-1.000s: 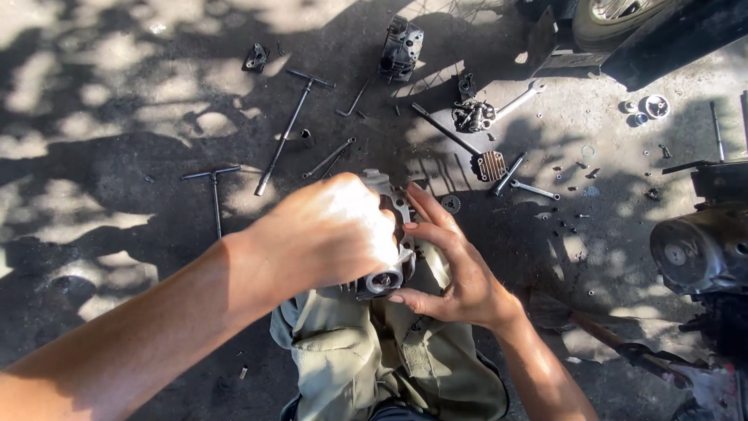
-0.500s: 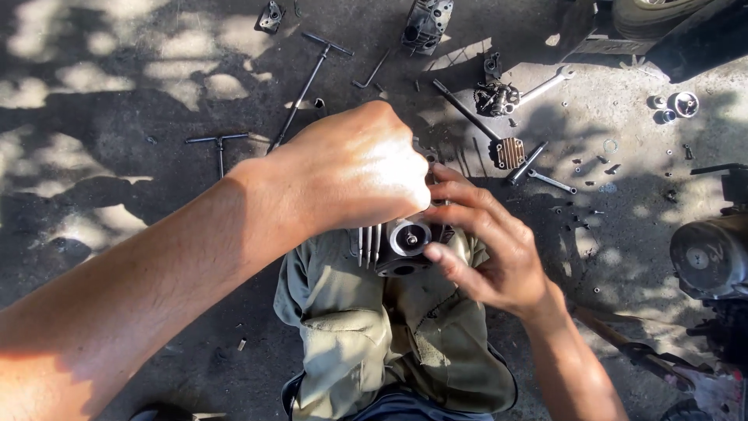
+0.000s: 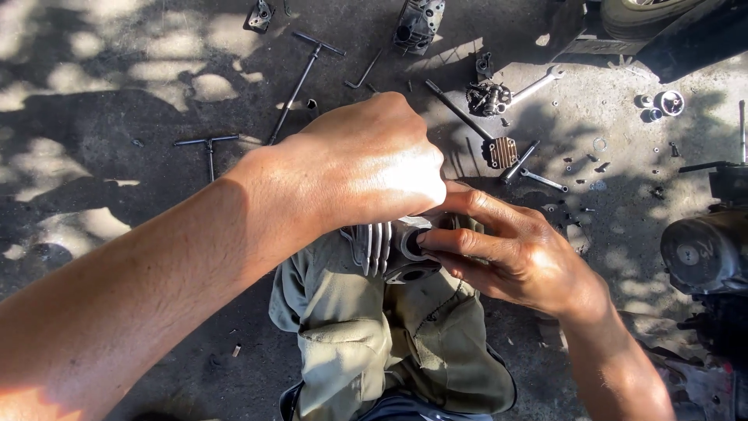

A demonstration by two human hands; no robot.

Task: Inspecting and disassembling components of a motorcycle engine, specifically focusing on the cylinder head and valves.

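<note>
The oil-stained concrete ground (image 3: 117, 93) spreads under me, dappled with shade. My khaki-clad knee (image 3: 366, 343) props a finned metal cylinder (image 3: 386, 249) just above it. My left hand (image 3: 366, 168) curls over the cylinder's top, fingers closed around it. My right hand (image 3: 506, 249) pinches its round port with thumb and fingers. T-handle wrenches (image 3: 300, 78) lie well beyond, among scattered bolts (image 3: 592, 164).
</note>
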